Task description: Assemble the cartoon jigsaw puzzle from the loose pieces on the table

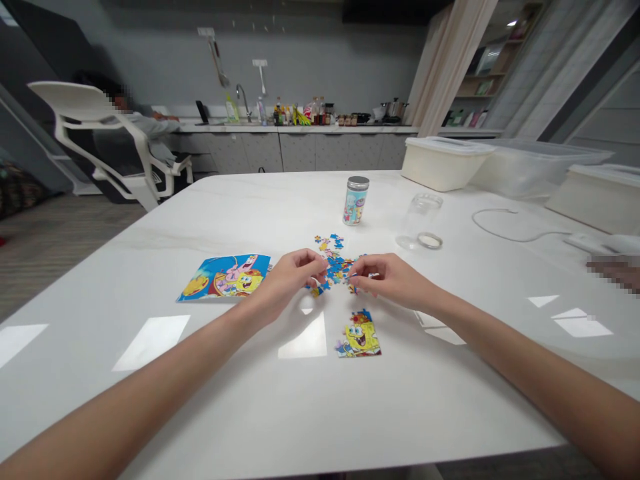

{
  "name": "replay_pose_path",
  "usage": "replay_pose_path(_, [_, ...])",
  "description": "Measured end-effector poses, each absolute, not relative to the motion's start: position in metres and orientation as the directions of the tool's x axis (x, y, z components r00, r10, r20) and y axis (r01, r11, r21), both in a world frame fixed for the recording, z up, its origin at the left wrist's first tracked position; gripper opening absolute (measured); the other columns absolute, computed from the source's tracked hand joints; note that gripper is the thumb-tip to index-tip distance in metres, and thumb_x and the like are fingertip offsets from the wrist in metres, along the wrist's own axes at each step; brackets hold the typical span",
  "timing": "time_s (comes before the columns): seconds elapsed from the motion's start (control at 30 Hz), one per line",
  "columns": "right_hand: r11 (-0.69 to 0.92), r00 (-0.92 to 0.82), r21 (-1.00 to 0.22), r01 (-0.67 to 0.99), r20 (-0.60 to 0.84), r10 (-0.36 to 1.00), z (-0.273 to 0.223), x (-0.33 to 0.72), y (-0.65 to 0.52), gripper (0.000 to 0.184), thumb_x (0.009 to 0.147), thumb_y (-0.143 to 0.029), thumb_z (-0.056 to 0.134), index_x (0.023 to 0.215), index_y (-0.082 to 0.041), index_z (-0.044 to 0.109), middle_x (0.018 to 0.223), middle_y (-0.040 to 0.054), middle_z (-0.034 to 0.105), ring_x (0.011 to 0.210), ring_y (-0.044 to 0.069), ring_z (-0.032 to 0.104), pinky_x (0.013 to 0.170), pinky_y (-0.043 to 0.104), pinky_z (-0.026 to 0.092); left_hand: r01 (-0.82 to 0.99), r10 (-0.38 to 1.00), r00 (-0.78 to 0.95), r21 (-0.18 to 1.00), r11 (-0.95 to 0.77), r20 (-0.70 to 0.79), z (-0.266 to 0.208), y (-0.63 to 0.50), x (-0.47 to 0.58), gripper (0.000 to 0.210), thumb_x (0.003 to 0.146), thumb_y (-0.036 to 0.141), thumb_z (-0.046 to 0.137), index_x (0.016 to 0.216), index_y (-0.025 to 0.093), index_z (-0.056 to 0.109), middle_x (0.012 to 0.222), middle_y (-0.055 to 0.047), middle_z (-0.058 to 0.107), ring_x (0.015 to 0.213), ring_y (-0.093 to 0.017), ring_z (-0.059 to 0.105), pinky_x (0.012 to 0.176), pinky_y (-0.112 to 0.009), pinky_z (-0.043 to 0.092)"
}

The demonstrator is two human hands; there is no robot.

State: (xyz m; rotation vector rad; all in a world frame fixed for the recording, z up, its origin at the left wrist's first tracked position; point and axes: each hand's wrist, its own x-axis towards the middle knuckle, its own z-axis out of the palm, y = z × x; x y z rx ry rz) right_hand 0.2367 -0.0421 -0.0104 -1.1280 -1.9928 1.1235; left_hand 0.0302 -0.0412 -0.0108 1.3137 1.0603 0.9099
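A loose heap of small jigsaw puzzle pieces (336,265), mostly blue and yellow, lies mid-table between my hands. My left hand (296,272) is at the heap's left edge with thumb and fingers pinched together; what they hold, if anything, is too small to make out. From the right, my right hand (384,275) pinches a small blue puzzle piece at its fingertips, just over the heap. Closer to me lies a joined puzzle section (360,335) showing a yellow cartoon face. Beside my left wrist rests the reference picture card (225,277), its right edge partly behind my hand.
A cartoon-printed tin (355,201) with a silver lid stands beyond the heap. Right of it are a clear jar (420,217), a metal ring lid (430,241), a white cable (520,237) and storage boxes (445,163). Another person's hand (615,270) is at the far right.
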Motion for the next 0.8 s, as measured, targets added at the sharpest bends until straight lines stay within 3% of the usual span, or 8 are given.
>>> replay_pose_path(0.17, [0.434,-0.564,-0.734,0.522,0.084,0.821,-0.013,0.235,-0.045,0.017,0.084,-0.024,0.056,0.085,-0.021,0.073,0.090,0.0050,0.064,0.080,0.015,0.058,0.065,0.027,0.045,0.079,0.949,0.304,0.995,0.057,-0.079,-0.013,-0.043,0.032,0.018,0.074,0.032,0.065,0.071,0.017,0.055,0.068,0.000,0.056,0.065,-0.011,0.052,0.061,-0.025,0.038])
replay_pose_path(0.3, [0.474,-0.608,-0.691,0.546,0.062,0.792,-0.018,0.234,-0.045,0.019,0.087,-0.024,0.054,0.093,-0.023,0.072,0.088,0.0028,0.066,0.075,0.014,0.059,0.065,0.027,0.044,0.077,0.954,0.287,0.995,0.063,-0.083,-0.013,-0.044,0.033,0.018,0.072,0.032,0.066,0.070,0.017,0.056,0.066,0.001,0.055,0.063,-0.011,0.051,0.060,-0.025,0.038])
replay_pose_path(0.47, [0.461,-0.648,-0.738,0.493,0.042,0.761,-0.026,0.230,-0.050,0.016,0.087,-0.024,0.056,0.100,-0.022,0.066,0.077,-0.0003,0.066,0.065,0.013,0.059,0.062,0.025,0.044,0.072,0.951,0.297,0.995,0.065,-0.084,-0.016,-0.043,0.034,0.012,0.073,0.027,0.064,0.069,0.018,0.057,0.065,0.002,0.056,0.062,-0.010,0.051,0.060,-0.025,0.038])
replay_pose_path(0.6, [0.556,-0.654,-0.651,0.517,0.118,0.747,-0.026,0.227,-0.052,0.009,0.086,-0.020,0.057,0.090,-0.021,0.065,0.076,-0.0009,0.064,0.064,0.012,0.057,0.065,0.026,0.043,0.068,0.946,0.316,0.996,0.054,-0.073,-0.017,-0.043,0.034,0.012,0.074,0.026,0.063,0.069,0.017,0.056,0.064,0.002,0.056,0.060,-0.009,0.050,0.059,-0.024,0.037])
replay_pose_path(0.8, [0.661,-0.699,-0.552,0.508,0.185,0.691,-0.030,0.228,-0.048,0.013,0.088,-0.018,0.057,0.094,-0.022,0.068,0.086,0.0018,0.061,0.075,0.014,0.057,0.071,0.028,0.044,0.086,0.945,0.323,0.996,0.032,-0.058,-0.018,-0.043,0.035,0.013,0.075,0.027,0.062,0.069,0.018,0.056,0.064,0.002,0.057,0.059,-0.009,0.048,0.059,-0.024,0.037])
